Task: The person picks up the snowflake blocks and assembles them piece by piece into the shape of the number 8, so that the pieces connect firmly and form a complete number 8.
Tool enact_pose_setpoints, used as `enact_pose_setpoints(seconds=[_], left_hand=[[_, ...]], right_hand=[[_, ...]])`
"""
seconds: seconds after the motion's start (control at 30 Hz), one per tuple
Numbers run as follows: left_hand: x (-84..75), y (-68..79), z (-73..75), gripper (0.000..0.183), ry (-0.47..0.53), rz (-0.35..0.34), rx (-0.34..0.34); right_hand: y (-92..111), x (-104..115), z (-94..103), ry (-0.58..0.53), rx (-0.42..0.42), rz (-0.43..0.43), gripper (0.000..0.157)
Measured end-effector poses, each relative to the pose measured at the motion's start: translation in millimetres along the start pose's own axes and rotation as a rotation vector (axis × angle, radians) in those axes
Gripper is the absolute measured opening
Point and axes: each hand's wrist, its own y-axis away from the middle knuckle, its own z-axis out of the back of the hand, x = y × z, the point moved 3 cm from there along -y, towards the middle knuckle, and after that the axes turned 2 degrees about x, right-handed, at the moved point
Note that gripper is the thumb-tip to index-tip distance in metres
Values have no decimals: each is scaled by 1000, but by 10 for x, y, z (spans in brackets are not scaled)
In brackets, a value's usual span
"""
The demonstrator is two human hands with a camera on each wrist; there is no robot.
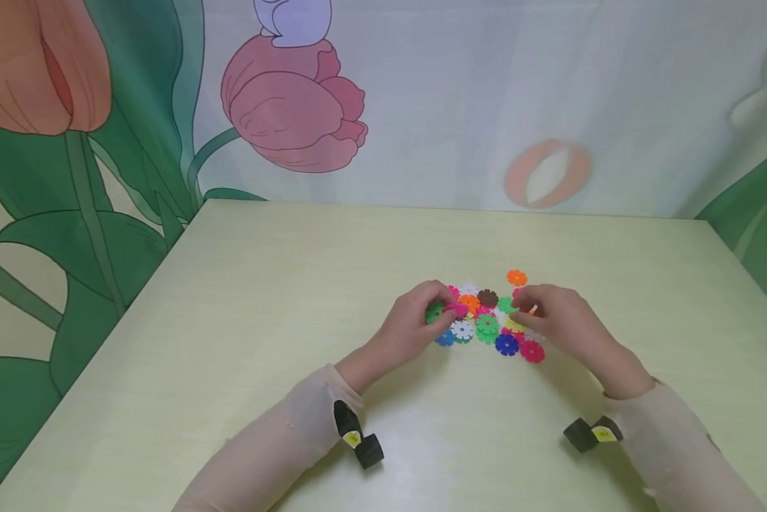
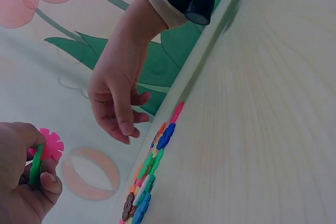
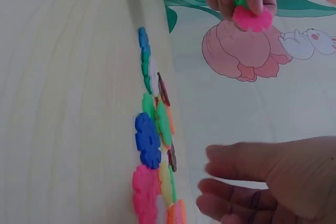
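Note:
My left hand (image 1: pixel 410 321) pinches two joined snowflake discs, a green snowflake disc (image 2: pixel 35 166) and a pink snowflake disc (image 2: pixel 53 145) set crosswise into it. It is over the left end of a loose pile of notched plastic discs on the table. Above the right end of the pile hovers my right hand (image 1: pixel 561 316), thumb and fingers apart and loosely bent. In the right wrist view nothing shows between them. Under the hands lie a dark blue disc (image 1: pixel 506 345), a white disc (image 1: pixel 462 329), a brown disc (image 1: pixel 488 298) and several others, some overlapping.
One orange disc (image 1: pixel 516 277) lies just behind the pile. The pale table (image 1: pixel 262 284) reaches back to a printed curtain (image 1: pixel 435 107) with flowers. A small black wrist camera (image 1: pixel 358 437) is strapped to the left sleeve, another black camera (image 1: pixel 585 434) to the right.

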Motion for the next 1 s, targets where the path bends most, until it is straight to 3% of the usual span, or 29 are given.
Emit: enact_pose_setpoints(seconds=[0.17, 0.37, 0.67, 0.9, 1.0], left_hand=[[12, -2, -3, 12, 6, 25, -5], [38, -4, -17, 14, 14, 22, -6], [59, -9, -8, 13, 14, 23, 5], [68, -5, -38, 13, -22, -12, 15], [63, -7, -49, 14, -50, -24, 10]], right_hand=[[-87, -83, -68, 93, 71, -50, 29], [-146, -168, -156, 92, 127, -109, 32], [-151, -199, -180, -31, 131, -141, 31], [-107, -112, -77, -196, 2, -64, 21], [-76, -46, -40, -305, -11, -34, 20]])
